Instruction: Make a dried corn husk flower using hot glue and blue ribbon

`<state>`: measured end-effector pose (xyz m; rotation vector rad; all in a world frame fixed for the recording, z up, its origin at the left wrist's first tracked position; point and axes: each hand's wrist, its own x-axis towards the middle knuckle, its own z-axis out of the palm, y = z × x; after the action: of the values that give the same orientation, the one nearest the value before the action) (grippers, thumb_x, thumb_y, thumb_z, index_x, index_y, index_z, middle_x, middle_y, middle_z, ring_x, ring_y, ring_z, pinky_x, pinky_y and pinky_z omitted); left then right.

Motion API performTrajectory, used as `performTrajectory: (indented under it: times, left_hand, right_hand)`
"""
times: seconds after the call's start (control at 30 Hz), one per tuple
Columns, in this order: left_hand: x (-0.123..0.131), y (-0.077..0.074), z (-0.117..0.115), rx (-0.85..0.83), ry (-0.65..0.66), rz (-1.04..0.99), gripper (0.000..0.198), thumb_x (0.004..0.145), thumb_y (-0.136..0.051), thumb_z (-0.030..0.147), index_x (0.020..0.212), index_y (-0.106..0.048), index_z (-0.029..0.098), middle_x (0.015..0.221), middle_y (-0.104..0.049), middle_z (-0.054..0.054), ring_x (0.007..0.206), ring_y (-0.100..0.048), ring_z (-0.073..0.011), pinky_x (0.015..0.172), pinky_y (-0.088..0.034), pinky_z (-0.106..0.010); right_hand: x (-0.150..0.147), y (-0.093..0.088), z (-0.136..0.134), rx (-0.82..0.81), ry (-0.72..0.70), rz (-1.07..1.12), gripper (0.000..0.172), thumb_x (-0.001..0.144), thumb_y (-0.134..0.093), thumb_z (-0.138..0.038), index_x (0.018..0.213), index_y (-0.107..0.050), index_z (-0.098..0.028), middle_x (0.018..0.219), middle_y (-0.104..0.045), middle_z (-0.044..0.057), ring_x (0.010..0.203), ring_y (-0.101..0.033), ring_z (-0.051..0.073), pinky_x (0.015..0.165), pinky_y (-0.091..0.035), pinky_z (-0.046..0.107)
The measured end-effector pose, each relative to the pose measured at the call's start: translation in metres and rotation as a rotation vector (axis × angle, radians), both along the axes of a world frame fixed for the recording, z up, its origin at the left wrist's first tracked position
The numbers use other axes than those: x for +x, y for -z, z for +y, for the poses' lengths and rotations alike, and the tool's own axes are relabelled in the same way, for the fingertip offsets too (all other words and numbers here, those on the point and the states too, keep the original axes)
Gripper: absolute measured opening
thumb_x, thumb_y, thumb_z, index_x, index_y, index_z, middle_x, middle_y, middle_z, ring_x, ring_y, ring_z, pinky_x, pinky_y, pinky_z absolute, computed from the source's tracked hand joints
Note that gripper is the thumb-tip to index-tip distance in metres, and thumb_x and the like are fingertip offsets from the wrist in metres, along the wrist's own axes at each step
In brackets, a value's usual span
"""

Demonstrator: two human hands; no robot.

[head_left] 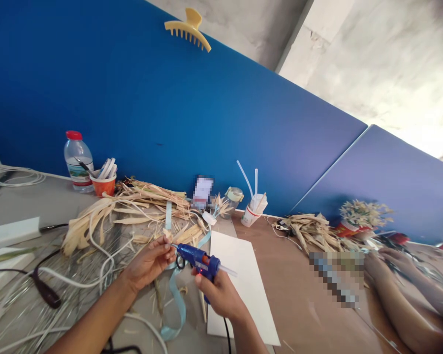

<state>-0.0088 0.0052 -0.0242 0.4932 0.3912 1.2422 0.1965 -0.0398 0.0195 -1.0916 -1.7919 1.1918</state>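
A blue hot glue gun [195,256] is gripped in my right hand [221,292], its nozzle pointing left and a clear glue stick [228,270] poking out of its back. My left hand [151,260] is closed just left of the nozzle, fingertips pinching a small pale piece [167,234] that looks like dried husk. Part of that piece is hidden by the fingers. Below the hands a light blue ribbon [177,305] curls over the table. Under the glue gun and my right wrist lies a white sheet [239,275].
Dried husks [151,194] are heaped along the blue partition [192,123]. A bottle [78,164], an orange cup [104,184], a jar [233,196] and a cup with straws [251,214] stand there. White cables [77,281] cross the left side. A co-worker's hands [387,268] are at right.
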Motion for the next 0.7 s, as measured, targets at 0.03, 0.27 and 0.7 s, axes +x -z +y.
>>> performTrajectory:
  times: [0.03,0.27,0.7]
  left_hand:
    - [0.0001,0.0005,0.0003,0.0,0.001,-0.002,0.012,0.074,-0.067,0.003,0.07,-0.063,0.014,0.058,-0.055,0.0,0.055,-0.051,-0.0089,0.058,-0.044,-0.023]
    - [0.0004,0.0006,0.0004,-0.012,0.011,0.008,0.011,0.073,-0.067,0.003,0.071,-0.064,0.013,0.064,-0.058,-0.001,0.055,-0.05,-0.0083,0.057,-0.044,-0.023]
    - [-0.0002,-0.0014,-0.0002,-0.036,-0.013,-0.001,0.014,0.07,-0.07,0.004,0.067,-0.062,0.014,0.061,-0.058,-0.001,0.054,-0.051,-0.009,0.057,-0.045,-0.024]
  right_hand:
    - [-0.0005,-0.0005,-0.0001,0.0,0.007,0.002,0.028,0.082,-0.056,-0.043,0.087,-0.062,-0.016,0.073,-0.052,0.001,0.063,-0.045,0.013,0.06,-0.039,0.025]
    - [-0.0023,-0.0022,0.0005,0.008,0.015,0.024,0.026,0.082,-0.056,-0.043,0.083,-0.061,-0.017,0.073,-0.052,0.001,0.064,-0.045,0.013,0.058,-0.038,0.024]
    - [-0.0026,-0.0037,0.0003,0.015,0.01,0.013,0.022,0.082,-0.055,-0.038,0.083,-0.06,-0.016,0.07,-0.05,0.0,0.062,-0.043,0.012,0.056,-0.037,0.022]
